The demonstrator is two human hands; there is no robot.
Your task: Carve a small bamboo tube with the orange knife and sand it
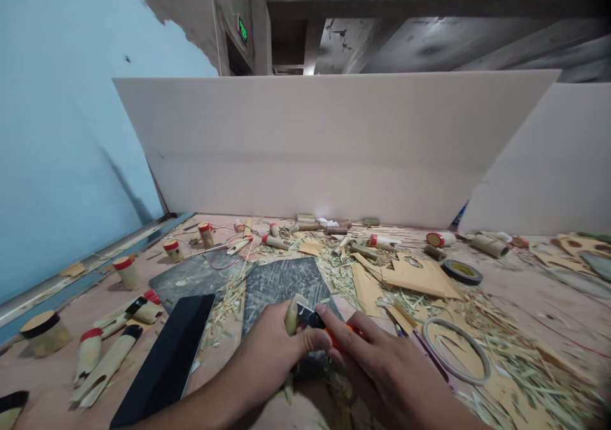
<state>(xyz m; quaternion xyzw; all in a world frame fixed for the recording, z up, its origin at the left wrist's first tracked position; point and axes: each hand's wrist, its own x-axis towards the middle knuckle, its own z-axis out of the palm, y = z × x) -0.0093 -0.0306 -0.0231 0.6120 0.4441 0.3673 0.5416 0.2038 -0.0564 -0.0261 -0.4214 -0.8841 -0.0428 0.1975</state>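
Note:
My left hand is closed around a pale green piece of bamboo. In my right hand is an orange utility knife, its black front end and blade against the top of the bamboo. The left thumb presses close to the knife. Both hands are over a worn dark cutting mat, near its front edge. The lower end of the bamboo shows below my left hand; the rest of it is hidden by the fingers.
A black phone-like slab lies left of my hands. Bamboo tubes with red or black ends, such as one tube, stand and lie further left. Shavings, a pale ring and black tape are rightward. A white panel closes the back.

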